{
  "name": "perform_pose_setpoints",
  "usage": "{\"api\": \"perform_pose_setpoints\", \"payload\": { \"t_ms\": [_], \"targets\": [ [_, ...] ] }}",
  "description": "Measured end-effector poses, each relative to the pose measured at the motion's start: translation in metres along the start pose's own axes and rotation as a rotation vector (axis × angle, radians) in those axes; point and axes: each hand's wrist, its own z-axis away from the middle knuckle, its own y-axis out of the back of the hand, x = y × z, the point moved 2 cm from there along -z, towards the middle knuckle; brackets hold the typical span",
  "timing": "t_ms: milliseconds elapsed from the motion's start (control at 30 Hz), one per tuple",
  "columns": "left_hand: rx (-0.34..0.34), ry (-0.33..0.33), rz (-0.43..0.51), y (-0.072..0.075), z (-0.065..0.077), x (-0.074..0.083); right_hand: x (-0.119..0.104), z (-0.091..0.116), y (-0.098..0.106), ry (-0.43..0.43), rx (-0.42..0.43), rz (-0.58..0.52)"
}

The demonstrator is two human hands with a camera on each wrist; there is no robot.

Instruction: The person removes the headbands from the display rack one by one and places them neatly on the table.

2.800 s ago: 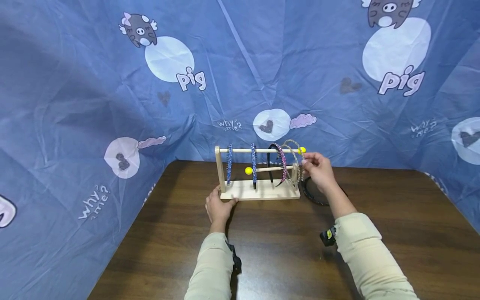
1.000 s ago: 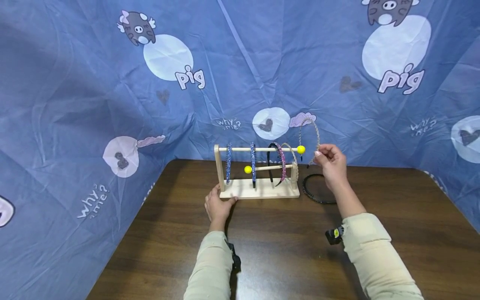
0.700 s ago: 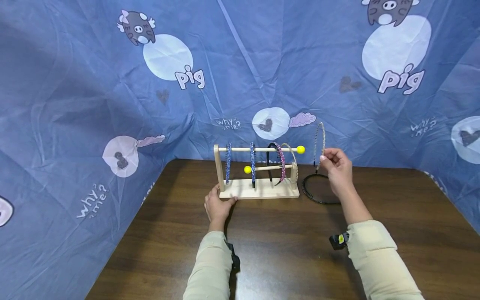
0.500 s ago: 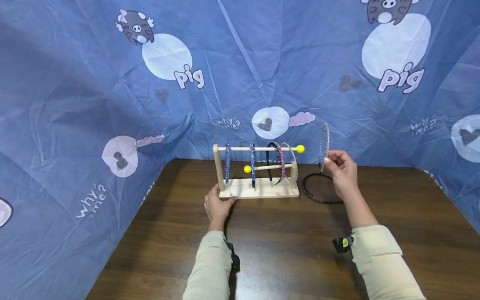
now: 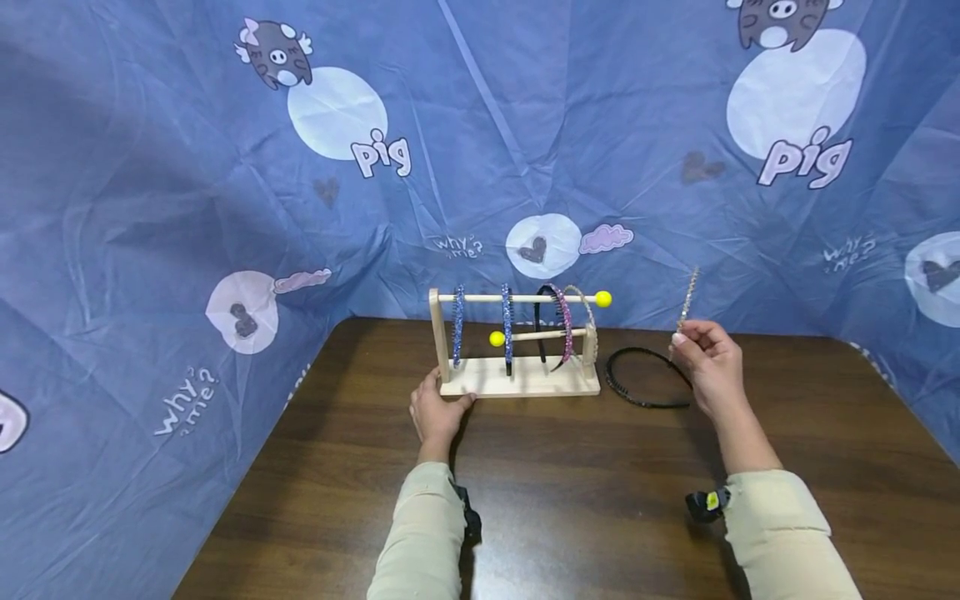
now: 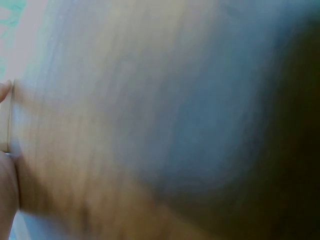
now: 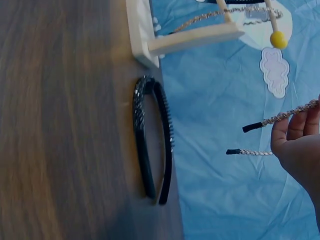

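Observation:
In the head view my right hand [image 5: 712, 367] pinches a thin, sparkling gold headband [image 5: 688, 300] above the table, right of the stand. Its black-tipped ends show in the right wrist view, clear of the tabletop. My left hand [image 5: 435, 412] grips the left end of a pale wooden headband stand [image 5: 487, 385], thumb along the front of its base. On the stand's rods hang two blue glittery headbands [image 5: 507, 325], a black one, a pink one [image 5: 564, 321] and another gold one [image 5: 589, 321]. A black headband [image 7: 140, 135] lies on the table beneath my right hand.
Yellow balls [image 5: 603, 298] cap the rod ends. The brown wooden table [image 5: 555, 483] meets a blue patterned cloth [image 5: 465, 167] at the back and left side. The left wrist view is mostly blurred tabletop.
My right hand has drawn the gold headband off the upper rod's right end and carried it right and slightly down, turning it edge-on. My left hand stays on the stand.

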Motion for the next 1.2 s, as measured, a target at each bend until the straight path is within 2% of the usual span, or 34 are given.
{"api": "perform_pose_setpoints", "payload": {
  "t_ms": [100, 333, 633, 833, 1033, 1200],
  "targets": [
    [-0.003, 0.002, 0.007, 0.000, 0.001, 0.000, -0.003, 0.002, 0.008, -0.019, -0.004, 0.021],
    [-0.001, -0.009, 0.004, -0.001, -0.001, 0.001, -0.011, 0.005, 0.024, -0.039, -0.022, 0.211],
    [0.008, -0.028, -0.006, -0.001, -0.001, 0.000, -0.008, 0.009, 0.053, -0.042, -0.019, 0.366],
    [0.013, -0.032, -0.010, 0.000, -0.001, 0.001, -0.015, 0.013, 0.056, -0.035, -0.052, 0.477],
    [0.010, -0.025, -0.006, 0.001, -0.001, 0.001, -0.025, 0.020, 0.057, -0.023, -0.052, 0.678],
    [0.002, -0.015, -0.010, 0.000, -0.001, 0.000, -0.019, 0.020, 0.075, -0.040, -0.043, 0.860]
  ]
}}
